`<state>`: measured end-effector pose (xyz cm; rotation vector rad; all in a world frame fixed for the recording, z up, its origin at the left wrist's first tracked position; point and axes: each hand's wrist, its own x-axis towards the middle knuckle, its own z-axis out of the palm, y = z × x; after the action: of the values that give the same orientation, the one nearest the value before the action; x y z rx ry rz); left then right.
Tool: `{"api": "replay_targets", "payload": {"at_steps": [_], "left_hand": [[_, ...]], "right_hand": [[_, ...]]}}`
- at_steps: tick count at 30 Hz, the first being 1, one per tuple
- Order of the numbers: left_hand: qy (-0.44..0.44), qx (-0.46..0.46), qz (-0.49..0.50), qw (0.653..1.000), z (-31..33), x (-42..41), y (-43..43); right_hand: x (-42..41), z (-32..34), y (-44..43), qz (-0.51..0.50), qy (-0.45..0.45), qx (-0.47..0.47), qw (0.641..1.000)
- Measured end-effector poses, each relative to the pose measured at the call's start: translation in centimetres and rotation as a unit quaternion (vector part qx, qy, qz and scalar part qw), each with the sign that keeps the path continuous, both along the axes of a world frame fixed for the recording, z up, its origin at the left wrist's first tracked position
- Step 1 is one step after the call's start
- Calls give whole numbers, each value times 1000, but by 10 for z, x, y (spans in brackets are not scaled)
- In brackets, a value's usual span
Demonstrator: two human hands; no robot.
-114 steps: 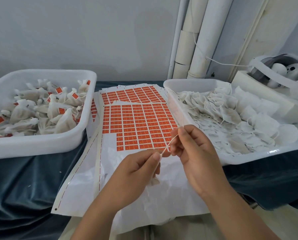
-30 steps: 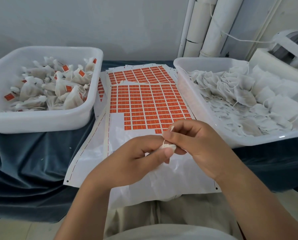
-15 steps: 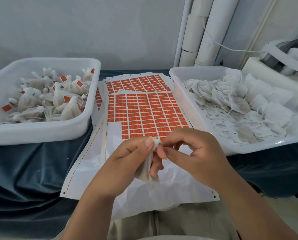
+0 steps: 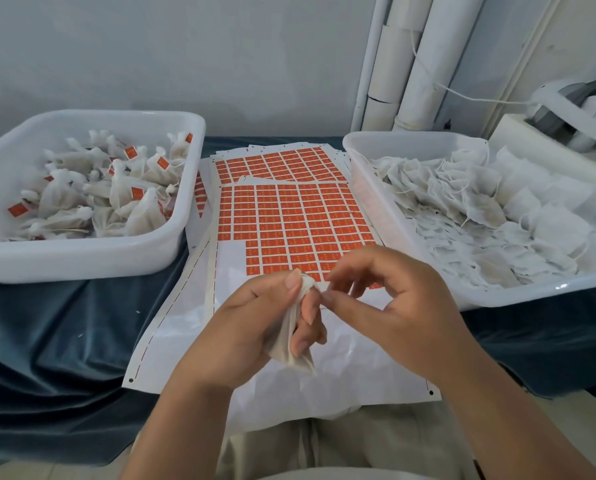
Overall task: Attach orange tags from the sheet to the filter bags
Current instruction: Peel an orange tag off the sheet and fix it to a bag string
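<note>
My left hand [image 4: 255,317] grips a white filter bag [image 4: 291,341] by its gathered neck, and the bag hangs down past my fingers. My right hand [image 4: 390,306] pinches the bag's string end right at that neck. Both hands hover over the bare lower part of the sheet of orange tags [image 4: 296,216], which lies between two tubs. A second tag sheet [image 4: 276,166] lies behind it.
A white tub [image 4: 82,258] on the left holds several tied bags with orange tags. A white tub [image 4: 518,296] on the right holds loose untagged filter bags. Dark blue cloth [image 4: 64,341] covers the table. White pipes [image 4: 411,64] stand at the back wall.
The string that was stretched between my hands has been drawn in. The bag now hangs lower from my left hand, and my right fingers sit at its neck.
</note>
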<state>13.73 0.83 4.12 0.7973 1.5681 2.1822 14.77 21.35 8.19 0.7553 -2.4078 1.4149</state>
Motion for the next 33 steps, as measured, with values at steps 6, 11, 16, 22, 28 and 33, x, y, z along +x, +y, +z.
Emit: {"api": "replay_targets", "payload": {"at_steps": [6,11,16,22,28,33], "left_hand": [[-6,7,-8,1000,0,-1,0],[-15,-2,-1,1000,0,-1,0],[-23,-30,-4,999,-1,-1,-1],[-70,44,-57,995,-2,0,5],[-172,179,-119,961,-1,5,20],[-161,104,-64,979,2,7,21]], "right_hand": [[2,6,-1,55,22,46,997],[7,13,-4,35,44,43,998],[7,10,-2,-8,20,97,995],[3,-1,-4,43,-120,-51,991],[-5,-11,-7,130,-315,-190,921],[-1,4,2,110,-184,-70,974]]}}
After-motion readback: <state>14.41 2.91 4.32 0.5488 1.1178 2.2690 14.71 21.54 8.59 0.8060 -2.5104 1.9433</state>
